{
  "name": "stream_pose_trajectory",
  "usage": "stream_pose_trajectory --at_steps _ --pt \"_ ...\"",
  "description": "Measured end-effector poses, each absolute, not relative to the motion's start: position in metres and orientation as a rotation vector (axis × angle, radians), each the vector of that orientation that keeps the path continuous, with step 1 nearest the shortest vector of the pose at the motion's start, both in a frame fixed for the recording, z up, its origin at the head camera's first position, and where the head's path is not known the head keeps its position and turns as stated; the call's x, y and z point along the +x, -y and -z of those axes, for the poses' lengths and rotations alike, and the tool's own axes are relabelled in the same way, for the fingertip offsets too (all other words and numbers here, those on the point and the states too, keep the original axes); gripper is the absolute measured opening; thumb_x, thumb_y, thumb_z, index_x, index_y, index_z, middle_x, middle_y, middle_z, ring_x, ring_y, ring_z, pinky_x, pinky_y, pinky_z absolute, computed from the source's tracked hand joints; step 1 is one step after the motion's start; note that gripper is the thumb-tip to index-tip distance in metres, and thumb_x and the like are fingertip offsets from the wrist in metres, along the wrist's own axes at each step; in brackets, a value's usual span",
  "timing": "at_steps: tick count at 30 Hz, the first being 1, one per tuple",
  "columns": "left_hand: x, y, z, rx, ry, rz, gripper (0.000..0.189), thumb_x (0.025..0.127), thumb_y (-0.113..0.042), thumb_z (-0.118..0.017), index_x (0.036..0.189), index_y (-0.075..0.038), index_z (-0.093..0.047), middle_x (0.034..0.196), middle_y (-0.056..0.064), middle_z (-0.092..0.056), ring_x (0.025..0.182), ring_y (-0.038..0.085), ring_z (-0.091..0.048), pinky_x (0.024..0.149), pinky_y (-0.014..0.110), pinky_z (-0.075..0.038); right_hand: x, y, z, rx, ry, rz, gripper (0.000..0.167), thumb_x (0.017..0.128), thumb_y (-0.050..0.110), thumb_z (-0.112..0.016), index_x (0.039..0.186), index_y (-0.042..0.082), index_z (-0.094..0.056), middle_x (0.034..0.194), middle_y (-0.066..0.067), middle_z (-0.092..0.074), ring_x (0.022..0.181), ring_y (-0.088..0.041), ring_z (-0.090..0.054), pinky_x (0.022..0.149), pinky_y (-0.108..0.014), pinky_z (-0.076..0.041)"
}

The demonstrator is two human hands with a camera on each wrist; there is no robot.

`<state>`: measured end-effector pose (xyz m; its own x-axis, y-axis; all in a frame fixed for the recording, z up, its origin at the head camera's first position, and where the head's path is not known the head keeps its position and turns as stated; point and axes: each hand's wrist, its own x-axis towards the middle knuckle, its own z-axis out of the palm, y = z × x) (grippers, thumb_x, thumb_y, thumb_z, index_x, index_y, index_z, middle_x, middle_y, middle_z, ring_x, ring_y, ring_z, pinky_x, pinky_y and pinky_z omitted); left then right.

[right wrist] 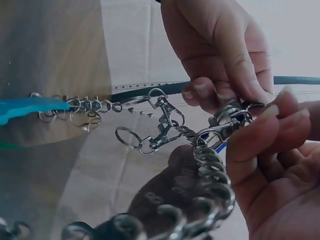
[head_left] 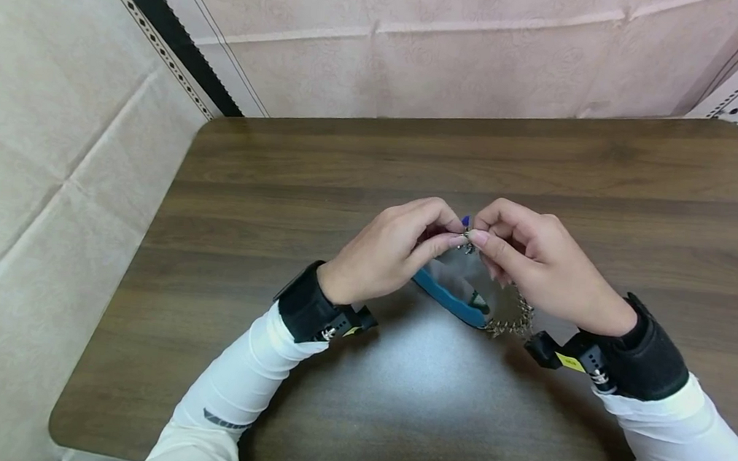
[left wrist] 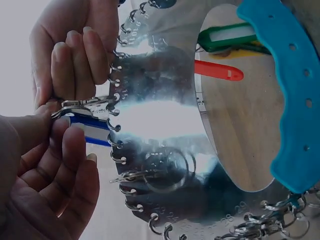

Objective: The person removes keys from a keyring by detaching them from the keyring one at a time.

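Observation:
A shiny metal key holder plate (left wrist: 150, 75), with numbers along its edge, is held up over the table. It has a wavy turquoise handle (left wrist: 296, 100) and rings threaded through its edge holes. My left hand (head_left: 393, 251) and right hand (head_left: 541, 256) meet at the plate's edge. Fingertips of both pinch a silver snap hook (right wrist: 225, 131) and its key ring (right wrist: 257, 104), partly hidden by the fingers; I cannot tell which hand has which part. A blue key tag (left wrist: 90, 131) hangs there, beside the left fingers.
Through the handle opening show a green key tag (left wrist: 227, 37) and a red key tag (left wrist: 217, 70). Other snap hooks (right wrist: 162, 137) dangle from the plate. Below is a brown wooden table (head_left: 242, 249), with pale patterned cloth (head_left: 424, 52) beyond its far edge.

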<state>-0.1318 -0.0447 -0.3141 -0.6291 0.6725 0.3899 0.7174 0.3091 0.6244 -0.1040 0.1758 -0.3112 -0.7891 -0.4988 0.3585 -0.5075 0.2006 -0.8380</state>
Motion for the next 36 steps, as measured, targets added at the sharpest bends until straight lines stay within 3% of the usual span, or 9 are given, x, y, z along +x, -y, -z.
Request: stream_pose_trajectory --at_steps 9,16,28,36 --pt "-0.1329 0.0445 0.3170 -1.351 2.451 1.168 0.007 0.101 -0.012 -0.062 0.099 -0.005 -0.063 0.089 0.002 -0.061 0.078 0.008 -0.053 0.070 0.019 -0.045 -0.1025 -0.1738 0.3115 1.004 2.408 -1.802 0.008 0.104 -0.002 -0.048 0.099 -0.003 -0.054 0.068 -0.002 -0.053 0.056 -0.014 -0.051 0.051 -0.026 -0.047" --pt "-0.1314 0.0443 0.3167 -1.346 2.437 1.121 0.009 0.103 -0.011 -0.059 0.104 -0.004 -0.063 0.094 0.003 -0.060 0.082 0.009 -0.053 0.072 0.018 -0.046 -0.1023 -0.1744 0.3102 0.997 2.414 -1.820 0.009 0.104 -0.001 -0.049 0.099 0.002 -0.055 0.069 -0.003 -0.054 0.057 -0.015 -0.051 0.052 -0.026 -0.047" --pt "-0.1299 0.0432 0.3168 -1.343 2.454 1.155 0.008 0.105 -0.010 -0.054 0.105 -0.003 -0.057 0.092 0.004 -0.054 0.083 0.010 -0.052 0.072 0.019 -0.044 -0.1023 -0.1742 0.3080 0.982 2.474 -1.766 0.006 0.104 0.002 -0.051 0.101 -0.002 -0.055 0.071 -0.003 -0.056 0.058 -0.015 -0.053 0.053 -0.026 -0.049" --pt "-0.1284 0.0432 0.3147 -1.377 2.478 1.223 0.008 0.106 -0.010 -0.052 0.107 -0.003 -0.056 0.094 0.004 -0.055 0.085 0.009 -0.054 0.074 0.018 -0.047 -0.1019 -0.1758 0.3080 1.033 2.488 -1.686 0.003 0.103 0.000 -0.053 0.103 0.002 -0.056 0.071 -0.001 -0.058 0.059 -0.014 -0.054 0.054 -0.026 -0.049"
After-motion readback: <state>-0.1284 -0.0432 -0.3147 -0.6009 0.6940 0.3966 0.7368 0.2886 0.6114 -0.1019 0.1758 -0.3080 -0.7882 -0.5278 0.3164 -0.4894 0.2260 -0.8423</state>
